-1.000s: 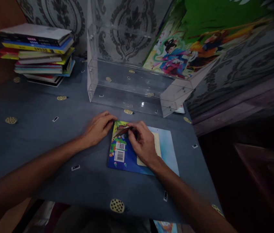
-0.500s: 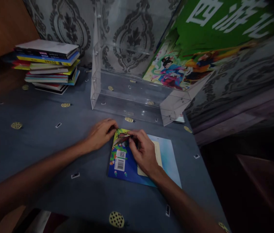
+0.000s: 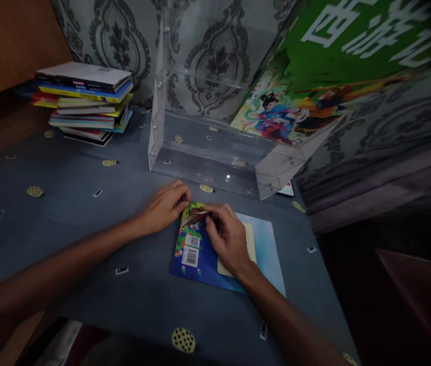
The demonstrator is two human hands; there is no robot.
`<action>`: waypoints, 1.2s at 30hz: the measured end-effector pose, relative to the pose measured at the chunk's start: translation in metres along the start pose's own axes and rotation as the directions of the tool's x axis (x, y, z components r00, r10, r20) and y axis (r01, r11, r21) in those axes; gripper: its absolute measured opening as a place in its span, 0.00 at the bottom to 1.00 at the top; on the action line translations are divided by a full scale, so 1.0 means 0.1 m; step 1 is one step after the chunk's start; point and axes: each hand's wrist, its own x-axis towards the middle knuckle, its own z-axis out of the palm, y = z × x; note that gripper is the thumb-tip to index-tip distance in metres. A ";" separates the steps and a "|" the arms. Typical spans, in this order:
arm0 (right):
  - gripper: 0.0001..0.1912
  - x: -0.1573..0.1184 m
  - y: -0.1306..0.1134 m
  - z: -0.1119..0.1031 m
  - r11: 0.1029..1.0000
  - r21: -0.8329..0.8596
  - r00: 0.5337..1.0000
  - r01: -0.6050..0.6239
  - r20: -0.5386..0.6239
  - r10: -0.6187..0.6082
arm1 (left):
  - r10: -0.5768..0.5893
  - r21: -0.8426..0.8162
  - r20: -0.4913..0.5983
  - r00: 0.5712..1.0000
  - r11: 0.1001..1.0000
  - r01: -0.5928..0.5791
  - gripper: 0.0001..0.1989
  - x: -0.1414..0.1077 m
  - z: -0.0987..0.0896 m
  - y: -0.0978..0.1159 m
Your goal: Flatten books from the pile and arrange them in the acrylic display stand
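Note:
A blue book [image 3: 266, 249] with a barcode and a cream panel lies on the patterned cloth in front of me. Its top left corner is bent up, showing a darker inner side. My left hand [image 3: 167, 206] is at that corner, thumb and forefinger pinched together on its edge. My right hand [image 3: 230, 239] rests over the middle of the book, its fingers pinching the lifted flap near the top edge. Part of the cream panel is hidden under my right hand.
Beyond the book stands a clear acrylic rack [image 3: 207, 170], with a large green book [image 3: 291, 96] leaning in its right side. Several books are stacked [image 3: 85, 101] at the back left. A phone-like object [image 3: 287, 189] lies behind the rack's right end.
The view has shifted slightly, so the stack and rack appear farther right. Both hands keep their places at the book, and more of the phone-like object shows.

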 end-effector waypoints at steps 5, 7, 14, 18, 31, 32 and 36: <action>0.11 -0.01 0.01 0.01 1.000 -0.014 1.000 -0.011 0.001 0.011 | -0.064 -0.215 0.064 0.996 0.974 0.076 0.04 -0.02 0.03 0.05; 0.10 -0.02 0.02 0.01 0.999 -0.032 1.000 -0.022 -0.010 0.021 | -0.074 -0.304 0.058 0.996 0.949 0.088 0.04 -0.02 0.06 0.06; 0.18 -0.04 0.04 0.03 0.991 0.011 0.992 -0.130 -0.004 0.130 | -0.087 -0.576 0.108 0.990 0.807 0.134 0.04 -0.04 0.09 0.11; 0.13 -0.01 0.01 0.01 0.995 0.014 0.995 -0.098 0.007 0.098 | -0.120 -0.528 0.082 0.989 0.837 0.145 0.07 0.01 0.02 -0.02; 0.11 0.00 -0.01 0.00 0.997 0.036 0.998 -0.064 0.010 0.063 | -0.018 0.109 0.015 1.000 0.994 0.016 0.13 -0.03 0.01 -0.17; 0.11 0.00 -0.01 0.00 0.998 0.037 0.998 -0.060 0.010 0.060 | -0.017 0.111 0.022 1.000 0.994 0.015 0.12 -0.03 0.00 -0.15; 0.11 0.00 0.00 0.00 0.998 0.027 0.999 -0.054 0.005 0.054 | -0.035 0.132 0.048 0.998 0.991 0.028 0.06 -0.01 -0.01 -0.11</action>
